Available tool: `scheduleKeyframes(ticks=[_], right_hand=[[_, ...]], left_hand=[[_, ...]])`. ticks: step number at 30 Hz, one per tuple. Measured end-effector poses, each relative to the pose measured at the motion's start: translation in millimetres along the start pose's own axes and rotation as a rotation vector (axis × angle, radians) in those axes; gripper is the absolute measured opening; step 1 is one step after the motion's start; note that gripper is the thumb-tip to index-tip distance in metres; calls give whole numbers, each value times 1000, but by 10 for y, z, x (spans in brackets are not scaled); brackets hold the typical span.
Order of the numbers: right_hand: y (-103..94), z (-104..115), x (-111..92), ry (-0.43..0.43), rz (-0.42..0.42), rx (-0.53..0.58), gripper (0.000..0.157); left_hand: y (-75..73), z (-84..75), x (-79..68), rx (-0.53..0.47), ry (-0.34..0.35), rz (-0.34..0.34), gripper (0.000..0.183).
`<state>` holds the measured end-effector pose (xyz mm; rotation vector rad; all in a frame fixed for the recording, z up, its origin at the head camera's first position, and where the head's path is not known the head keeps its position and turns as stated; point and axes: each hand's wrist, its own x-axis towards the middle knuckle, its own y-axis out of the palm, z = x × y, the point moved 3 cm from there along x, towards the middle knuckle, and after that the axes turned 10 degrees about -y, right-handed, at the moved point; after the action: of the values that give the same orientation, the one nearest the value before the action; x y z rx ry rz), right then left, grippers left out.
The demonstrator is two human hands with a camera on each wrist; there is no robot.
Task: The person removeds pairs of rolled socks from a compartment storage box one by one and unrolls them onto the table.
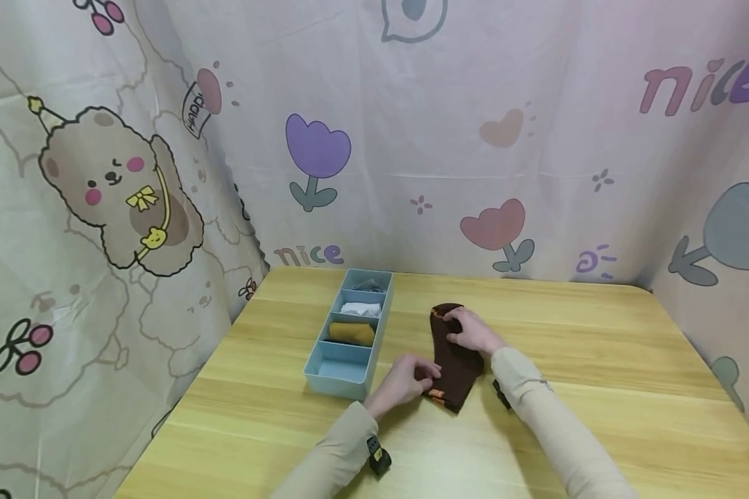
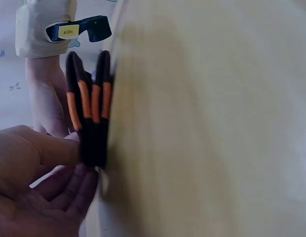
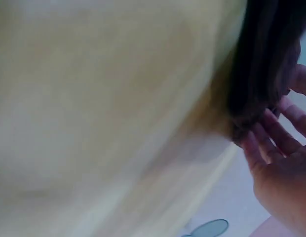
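A pale printed curtain (image 1: pixel 412 159) hangs behind and to both sides, carrying a cartoon bear (image 1: pixel 177 225) on the left and tulips and the word "nice" across the rest. In front of it spreads the wood-grain surface (image 1: pixel 612 367). A person's two beige sleeves (image 1: pixel 555 430) reach in from the near edge of the head view. Left of the middle stands a long light-blue box (image 1: pixel 333 386), split crosswise into four compartments and running away from the person.

To the right of the box, apart from it, brown socks (image 1: pixel 457 357) lie on the surface, layered together, with their length running from near to far. Both hands grip them: the left hand (image 1: pixel 402 381) pinches the near end between thumb and fingers, and the right hand (image 1: pixel 474 331) holds the far end, thumb on one side and fingertips on the other.

Inside the box, a folded mustard cloth (image 1: pixel 352 334) sits in the second compartment from the near end, a white cloth (image 1: pixel 360 309) in the third, and something greyish (image 1: pixel 368 285), too small to make out, in the farthest. A dark device (image 1: pixel 379 457) is strapped at the left wrist. Smallest are the orange bands (image 2: pixel 106 101) on the socks, beside the left fingers.
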<state>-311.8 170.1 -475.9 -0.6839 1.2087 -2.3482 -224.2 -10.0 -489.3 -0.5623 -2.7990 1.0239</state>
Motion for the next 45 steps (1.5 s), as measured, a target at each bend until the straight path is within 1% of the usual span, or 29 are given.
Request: scheduleKeyframes(ticks=[3, 7, 10, 12, 15, 16, 18, 20, 24, 26, 29, 32, 35, 37, 39, 42, 45], right_hand=[[-41, -1, -23, 20, 21, -42, 37], [-99, -27, -76, 93, 49, -72, 38], [-154, -52, -127, 139, 63, -98, 38], [-191, -71, -169, 163, 69, -115, 37], [-238, -99, -236, 184, 70, -130, 35], [-251, -107, -256, 190, 69, -132, 35], [-279, -113, -295, 198, 68, -138, 35], [-312, -108, -333, 212, 63, -141, 35], [-367, -64, -406, 237, 66, -170, 39], [-389, -30, -437, 240, 72, -196, 40], [-408, -2, -474, 232, 81, -230, 37], [-421, -1, -503, 236, 93, -224, 34], [-431, -25, -540, 254, 97, -203, 38], [-441, -27, -569, 268, 98, -177, 42], [-441, -27, -602, 309, 106, -122, 43], [-424, 8, -653, 371, 130, -34, 38], [-395, 61, -703, 404, 145, 31, 32]], left_hand=[[-14, -33, 5, 51, -1, 9, 24], [-31, -60, 19, 92, -17, 10, 33], [-39, -61, 33, 112, -26, -3, 37], [-45, -61, 37, 120, -36, -14, 32], [-44, -53, 42, 137, -61, -24, 15], [-47, -55, 39, 142, -64, -25, 12], [-51, -56, 39, 152, -69, -29, 21], [-60, -65, 35, 173, -62, -43, 24], [-77, -68, 36, 220, -46, -87, 24], [-83, -75, 40, 273, -46, -116, 28], [-83, -94, 51, 374, -48, -155, 37], [-77, -113, 76, 481, -46, -197, 43], [-73, -115, 114, 544, -50, -228, 43], [-72, -120, 149, 572, -61, -239, 42], [-69, -128, 185, 590, -78, -243, 41], [-56, -156, 240, 594, -98, -252, 37], [-29, -191, 284, 607, -111, -253, 32]])
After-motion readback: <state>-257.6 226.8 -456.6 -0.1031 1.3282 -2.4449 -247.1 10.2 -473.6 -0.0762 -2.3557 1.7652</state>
